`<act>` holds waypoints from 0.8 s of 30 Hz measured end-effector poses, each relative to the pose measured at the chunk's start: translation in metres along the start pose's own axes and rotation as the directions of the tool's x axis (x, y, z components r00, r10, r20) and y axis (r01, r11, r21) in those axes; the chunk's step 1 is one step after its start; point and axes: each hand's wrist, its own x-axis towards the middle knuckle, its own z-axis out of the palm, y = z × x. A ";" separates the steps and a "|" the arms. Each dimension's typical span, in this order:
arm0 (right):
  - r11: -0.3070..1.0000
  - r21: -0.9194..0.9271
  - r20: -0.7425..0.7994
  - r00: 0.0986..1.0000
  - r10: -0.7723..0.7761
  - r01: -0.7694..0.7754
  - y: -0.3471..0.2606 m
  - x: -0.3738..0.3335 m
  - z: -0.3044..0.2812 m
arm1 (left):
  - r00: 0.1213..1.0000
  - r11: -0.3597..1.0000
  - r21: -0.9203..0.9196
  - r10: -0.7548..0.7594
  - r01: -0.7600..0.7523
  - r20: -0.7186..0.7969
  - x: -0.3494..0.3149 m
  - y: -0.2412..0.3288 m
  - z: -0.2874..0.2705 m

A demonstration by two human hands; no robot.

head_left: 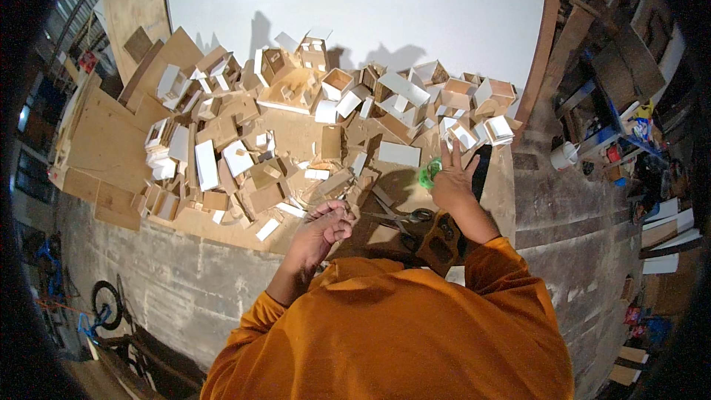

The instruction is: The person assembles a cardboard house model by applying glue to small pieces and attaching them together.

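Note:
My left hand is near the table's front edge, its fingers curled together in a pinch. Whatever lies between those fingertips is too small to make out. Farther right, my right hand reaches over the table with its fingers spread. A green ring-shaped thing, perhaps a roll of tape, is at its thumb side; whether they touch, I cannot tell. Scissors with dark handles lie between the two hands. Close to my right forearm rests a black and tan tool, its kind unclear. Beyond that forearm is a black strip.
Many small cardboard house models and cardboard offcuts crowd the brown table. A large white board stands behind them. Flat white pieces lie mid-table. On the floor are a white bucket at right and a bicycle wheel at left.

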 end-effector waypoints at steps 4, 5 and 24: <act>1.000 0.024 -0.073 0.997 0.012 -0.011 0.002 0.004 0.012 | 0.999 0.999 -0.017 0.030 -0.029 0.012 -0.006 0.004 0.006; 1.000 0.027 -0.068 0.998 0.017 -0.015 0.001 0.003 0.009 | 0.999 0.999 -0.024 0.032 -0.032 0.003 -0.007 0.005 0.008; 0.998 0.053 -0.211 0.977 0.026 -0.015 0.003 0.008 0.036 | 0.994 0.989 -0.103 0.100 -0.104 -0.048 -0.022 0.001 0.001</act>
